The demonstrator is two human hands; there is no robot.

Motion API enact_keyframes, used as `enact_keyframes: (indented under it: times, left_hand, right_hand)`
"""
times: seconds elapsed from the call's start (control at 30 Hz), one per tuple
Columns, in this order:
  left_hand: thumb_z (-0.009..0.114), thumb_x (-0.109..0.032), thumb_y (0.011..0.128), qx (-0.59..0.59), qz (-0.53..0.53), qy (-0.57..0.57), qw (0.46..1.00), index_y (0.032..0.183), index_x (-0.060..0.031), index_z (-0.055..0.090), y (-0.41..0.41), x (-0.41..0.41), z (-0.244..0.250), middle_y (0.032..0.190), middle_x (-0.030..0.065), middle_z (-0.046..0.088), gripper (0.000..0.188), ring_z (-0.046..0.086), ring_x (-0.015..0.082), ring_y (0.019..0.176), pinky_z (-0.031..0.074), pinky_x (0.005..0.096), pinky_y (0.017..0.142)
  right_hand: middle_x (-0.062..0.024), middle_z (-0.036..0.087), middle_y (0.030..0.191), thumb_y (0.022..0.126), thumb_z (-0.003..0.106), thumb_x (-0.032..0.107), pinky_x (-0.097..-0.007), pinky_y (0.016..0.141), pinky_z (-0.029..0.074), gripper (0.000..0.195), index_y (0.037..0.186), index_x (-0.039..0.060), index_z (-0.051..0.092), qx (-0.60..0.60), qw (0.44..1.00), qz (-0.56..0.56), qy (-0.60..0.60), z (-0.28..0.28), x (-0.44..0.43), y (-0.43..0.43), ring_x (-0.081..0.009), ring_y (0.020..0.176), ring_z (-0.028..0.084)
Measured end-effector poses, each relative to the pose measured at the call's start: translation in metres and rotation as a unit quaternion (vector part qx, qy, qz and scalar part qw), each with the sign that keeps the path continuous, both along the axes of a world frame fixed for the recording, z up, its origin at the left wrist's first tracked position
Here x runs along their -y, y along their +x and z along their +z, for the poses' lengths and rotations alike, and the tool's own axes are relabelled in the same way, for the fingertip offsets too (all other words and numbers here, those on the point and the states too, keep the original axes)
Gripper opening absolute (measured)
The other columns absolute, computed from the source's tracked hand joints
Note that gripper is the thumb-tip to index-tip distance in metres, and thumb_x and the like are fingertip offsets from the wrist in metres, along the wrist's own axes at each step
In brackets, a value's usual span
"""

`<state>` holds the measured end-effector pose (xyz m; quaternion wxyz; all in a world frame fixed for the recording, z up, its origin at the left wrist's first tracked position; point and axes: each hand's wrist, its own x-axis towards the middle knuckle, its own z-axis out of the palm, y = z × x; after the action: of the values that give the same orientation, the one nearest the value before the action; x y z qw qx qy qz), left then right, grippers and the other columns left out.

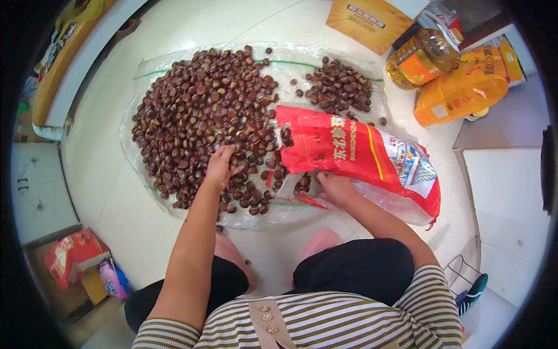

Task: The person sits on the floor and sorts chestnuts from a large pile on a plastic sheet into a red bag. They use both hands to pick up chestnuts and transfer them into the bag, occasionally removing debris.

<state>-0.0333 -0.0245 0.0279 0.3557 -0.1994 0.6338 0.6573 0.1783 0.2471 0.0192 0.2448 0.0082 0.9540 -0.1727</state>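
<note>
A large heap of brown chestnuts is spread over a clear plastic sheet on the floor. My left hand rests at the heap's near right side, thumb apart from the fingers, touching chestnuts. A red printed plastic bag lies on its side to the right, its torn mouth facing the heap. My right hand grips the bag's near edge by that mouth, the fingertips partly hidden. Some chestnuts show just inside the opening. Behind the bag is a smaller, darker chestnut pile.
At the back right stand a yellow cardboard box, a large oil bottle and an orange bag. White cabinet doors line the right. Another red bag and a purple bottle sit at the lower left.
</note>
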Motion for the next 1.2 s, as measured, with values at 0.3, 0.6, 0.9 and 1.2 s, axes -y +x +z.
enact_keyframes:
  times: [0.3, 0.6, 0.9, 1.2]
  left_hand:
    - [0.056, -0.009, 0.086, -0.041, 0.026, 0.054, 0.997, 0.099, 0.0045, 0.047, -0.01, -0.046, 0.031, 0.086, 0.0138, 0.056, 0.021, 0.058, 0.0176, 0.072, 0.059, 0.0385, 0.073]
    - [0.058, -0.019, 0.091, -0.256, -0.211, -0.109, 0.937, 0.103, 0.0064, 0.057, -0.029, -0.128, 0.07, 0.084, 0.0108, 0.064, 0.028, 0.062, 0.0132, 0.073, 0.051, 0.0277, 0.062]
    - [0.055, -0.001, 0.084, -0.385, -0.365, -0.134, 0.837, 0.106, -0.003, 0.063, 0.076, -0.022, -0.021, 0.094, 0.0165, 0.066, 0.024, 0.064, 0.0302, 0.088, 0.05, 0.0358, 0.078]
    - [0.055, 0.003, 0.074, -0.435, -0.511, -0.032, 0.74, 0.102, -0.002, 0.063, 0.123, -0.044, -0.019, 0.1, 0.0156, 0.061, 0.03, 0.057, 0.0347, 0.098, 0.047, 0.0419, 0.085]
  right_hand:
    - [-0.018, 0.064, 0.086, 0.07, 0.073, 0.025, -0.0469, 0.068, 0.052, 0.049, 0.105, 0.0065, 0.044, 0.004, 1.0, -0.008, 0.001, 0.005, 0.001, -0.002, -0.0354, 0.081, 0.065]
    - [-0.0186, 0.062, 0.088, 0.072, 0.072, 0.026, -0.0463, 0.069, 0.051, 0.054, 0.113, 0.0063, 0.044, -0.012, 1.0, 0.008, 0.003, 0.005, -0.001, 0.0, -0.0362, 0.082, 0.064]
    - [-0.018, 0.064, 0.086, 0.075, 0.067, 0.022, -0.0485, 0.066, 0.051, 0.041, 0.106, 0.0061, 0.045, 0.001, 1.0, -0.004, 0.008, -0.008, 0.0, 0.001, -0.0363, 0.078, 0.065]
    - [-0.018, 0.062, 0.09, 0.079, 0.062, 0.02, -0.0473, 0.071, 0.048, 0.03, 0.102, 0.008, 0.048, 0.018, 0.998, -0.041, -0.032, -0.01, -0.006, 0.005, -0.0364, 0.086, 0.062]
